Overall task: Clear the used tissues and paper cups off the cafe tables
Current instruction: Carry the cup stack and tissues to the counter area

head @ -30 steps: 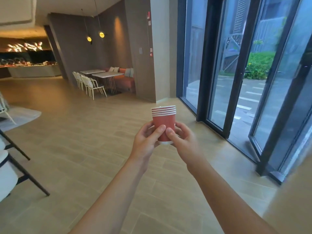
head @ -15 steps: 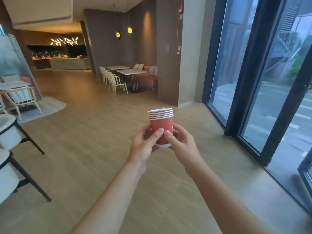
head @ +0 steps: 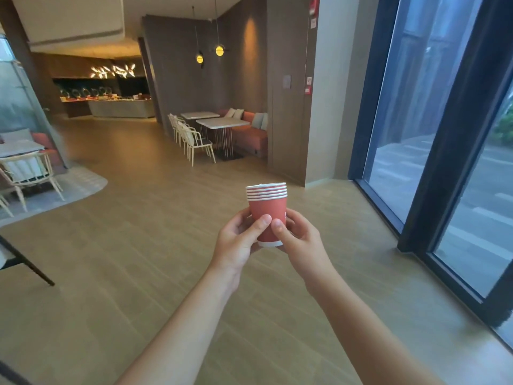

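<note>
A stack of several red paper cups with white rims is held upright in front of me, above the wooden floor. My left hand grips the lower left side of the stack, thumb across the front. My right hand grips the lower right side, its thumb also on the front. The base of the stack shows between the two hands. No tissues are in view.
Tall dark-framed glass doors line the right side. Two white cafe tables with white chairs and an orange bench stand ahead. A table with a wooden chair sits on a rug at left, dark chair legs nearer. A buffet counter is far back.
The view has swung left, so the glass doors slid toward the right edge and the seating at left came into view. Both hands keep the same hold on the cup stack.
</note>
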The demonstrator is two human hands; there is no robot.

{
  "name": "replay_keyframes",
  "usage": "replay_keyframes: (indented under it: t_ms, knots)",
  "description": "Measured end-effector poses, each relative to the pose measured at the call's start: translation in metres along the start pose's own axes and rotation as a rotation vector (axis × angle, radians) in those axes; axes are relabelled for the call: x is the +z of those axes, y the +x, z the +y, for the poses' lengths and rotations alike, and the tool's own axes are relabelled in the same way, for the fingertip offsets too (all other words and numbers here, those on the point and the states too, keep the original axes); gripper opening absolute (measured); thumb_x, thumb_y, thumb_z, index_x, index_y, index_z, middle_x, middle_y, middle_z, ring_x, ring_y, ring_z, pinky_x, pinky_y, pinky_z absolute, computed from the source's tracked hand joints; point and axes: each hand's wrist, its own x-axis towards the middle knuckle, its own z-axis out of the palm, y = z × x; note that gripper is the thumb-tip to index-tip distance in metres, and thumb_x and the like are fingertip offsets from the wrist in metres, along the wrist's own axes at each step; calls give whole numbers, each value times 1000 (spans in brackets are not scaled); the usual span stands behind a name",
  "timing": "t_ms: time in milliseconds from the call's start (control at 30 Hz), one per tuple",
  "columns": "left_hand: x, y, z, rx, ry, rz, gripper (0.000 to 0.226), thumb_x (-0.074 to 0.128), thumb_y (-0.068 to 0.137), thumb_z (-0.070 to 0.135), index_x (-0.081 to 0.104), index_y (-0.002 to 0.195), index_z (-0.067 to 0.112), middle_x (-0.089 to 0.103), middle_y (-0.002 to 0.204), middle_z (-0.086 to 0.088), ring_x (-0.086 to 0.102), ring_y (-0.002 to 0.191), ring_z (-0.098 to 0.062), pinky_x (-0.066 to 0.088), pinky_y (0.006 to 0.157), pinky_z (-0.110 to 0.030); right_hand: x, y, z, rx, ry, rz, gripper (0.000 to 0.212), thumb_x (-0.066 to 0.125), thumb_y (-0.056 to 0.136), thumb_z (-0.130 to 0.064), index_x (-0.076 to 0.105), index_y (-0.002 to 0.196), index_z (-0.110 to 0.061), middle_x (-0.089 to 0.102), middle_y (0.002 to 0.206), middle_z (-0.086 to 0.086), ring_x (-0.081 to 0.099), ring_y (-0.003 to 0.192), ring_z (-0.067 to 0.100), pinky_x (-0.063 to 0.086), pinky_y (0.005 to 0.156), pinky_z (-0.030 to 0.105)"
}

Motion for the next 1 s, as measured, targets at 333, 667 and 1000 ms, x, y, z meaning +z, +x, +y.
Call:
replay_keyframes:
  t_ms: [333,667,1000]
  knots:
    - [13,229,-38,51,15,54,37,74,94,19,69,130,11,79,121,-10,75,114,-28,64,90,-40,-29,235,66,2,27,-86,35,65,99,-22,64,133,-13,76,117,7,74,107,22,58,98,49]
    - [-34,426,-32,140,25,202,36,74,95,20,68,130,11,79,122,-7,76,111,-23,62,76,-28,19,451,105,-5,66,-278,33,64,100,-20,64,132,-13,77,115,7,75,105,21,60,92,39]
    - [-134,655,-16,235,59,303,44,79,86,29,71,126,14,80,118,-5,77,103,-19,61,71,-26,123,680,157,-38,84,-339,34,64,100,-17,63,133,-9,75,117,14,72,109,29,58,97,46]
